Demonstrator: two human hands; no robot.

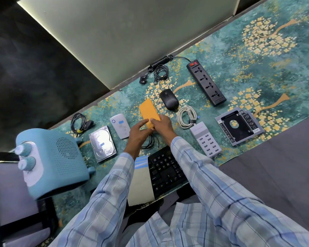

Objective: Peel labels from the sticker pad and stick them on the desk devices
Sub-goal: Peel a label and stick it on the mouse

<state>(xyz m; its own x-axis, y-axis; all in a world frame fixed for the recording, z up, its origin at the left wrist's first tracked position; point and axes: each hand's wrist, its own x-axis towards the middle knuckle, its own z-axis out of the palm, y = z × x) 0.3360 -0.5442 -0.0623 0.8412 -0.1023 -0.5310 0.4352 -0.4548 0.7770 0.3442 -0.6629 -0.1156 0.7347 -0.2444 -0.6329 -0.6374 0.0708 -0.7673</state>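
Left hand (138, 131) and right hand (163, 124) grip the orange box (148, 111); blue label (102, 144) on hard drive (96, 139)

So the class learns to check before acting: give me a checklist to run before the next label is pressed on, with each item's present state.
1. Orange device held by left hand and right hand: ok.
2. Label already on orange device: cannot tell.
3. Hard drive carries a blue label: ok.
4. White device carries a blue label: ok.
5. Sticker pad beside the keyboard shows blue labels left: ok.
6. Mouse labelled: not ok, none visible.
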